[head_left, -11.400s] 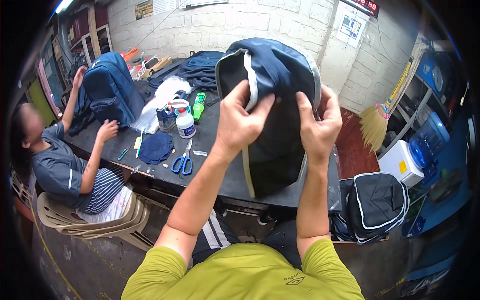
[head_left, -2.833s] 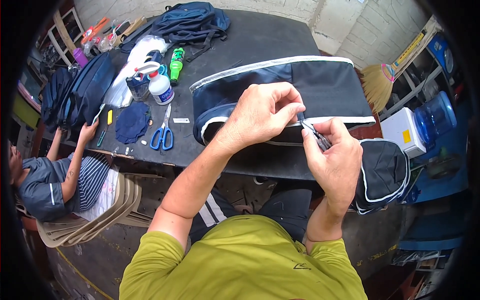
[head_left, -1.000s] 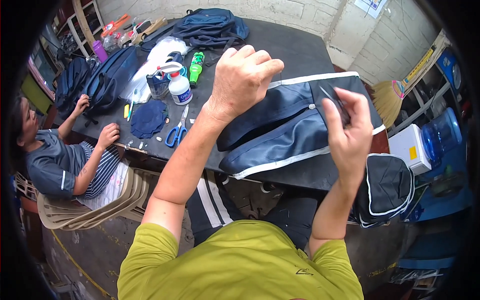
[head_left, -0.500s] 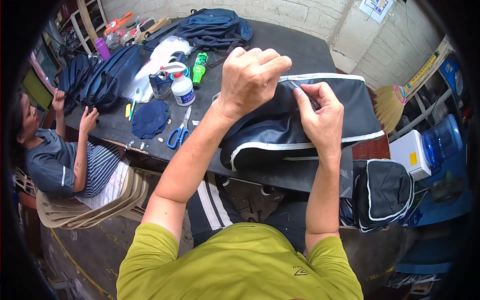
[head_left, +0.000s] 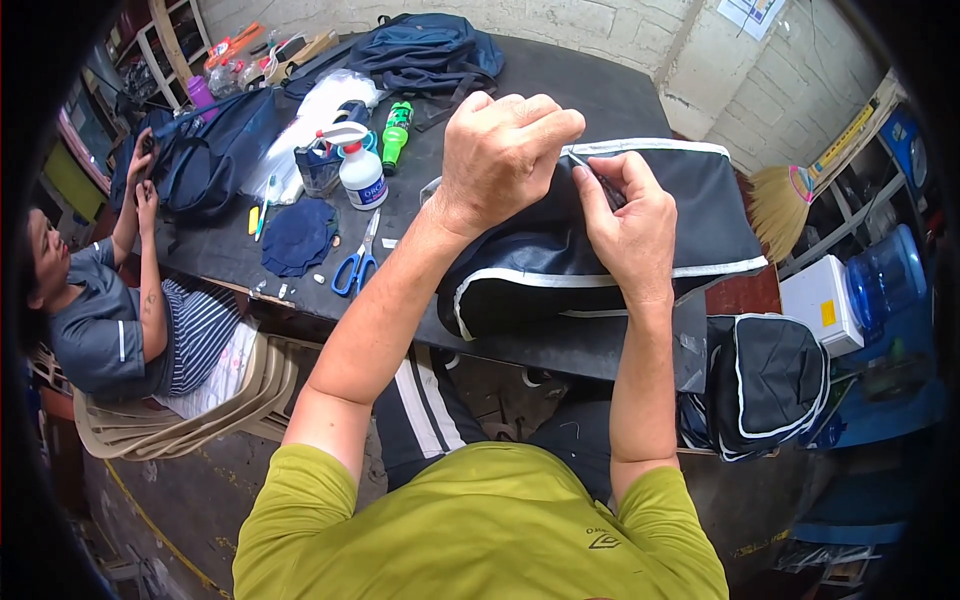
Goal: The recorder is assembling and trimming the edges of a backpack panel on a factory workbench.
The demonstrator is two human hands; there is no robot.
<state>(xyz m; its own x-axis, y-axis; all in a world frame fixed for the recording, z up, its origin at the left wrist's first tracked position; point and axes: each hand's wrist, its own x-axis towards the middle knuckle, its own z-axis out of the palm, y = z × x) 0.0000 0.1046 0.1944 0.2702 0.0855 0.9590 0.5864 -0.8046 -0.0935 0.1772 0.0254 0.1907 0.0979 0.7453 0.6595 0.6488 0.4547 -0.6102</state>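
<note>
A black bag [head_left: 690,215] with white-trimmed edges lies across the table in front of me. My left hand [head_left: 505,155] is closed in a fist over its far edge, seemingly gripping the trim, though the fingertips are hidden. Between the thumb and fingers of my right hand [head_left: 635,220] is a small dark tool [head_left: 608,190] with a thin, pointed metal tip. That tip reaches the white trim just beside my left fist. The tool's exact kind is too small to make out.
Blue-handled scissors [head_left: 355,265], a spray bottle [head_left: 362,175], a green bottle [head_left: 397,135] and navy cloth pieces [head_left: 300,238] lie left on the table [head_left: 590,85]. Navy backpacks [head_left: 430,55] lie farther back. A co-worker [head_left: 100,300] sits left. Another white-trimmed bag [head_left: 775,380] stands right.
My right hand has shifted slightly left with the tool, its tip nearer my left fist. The left fist has stayed nearly still. The co-worker's hands have come closer together beside a navy backpack.
</note>
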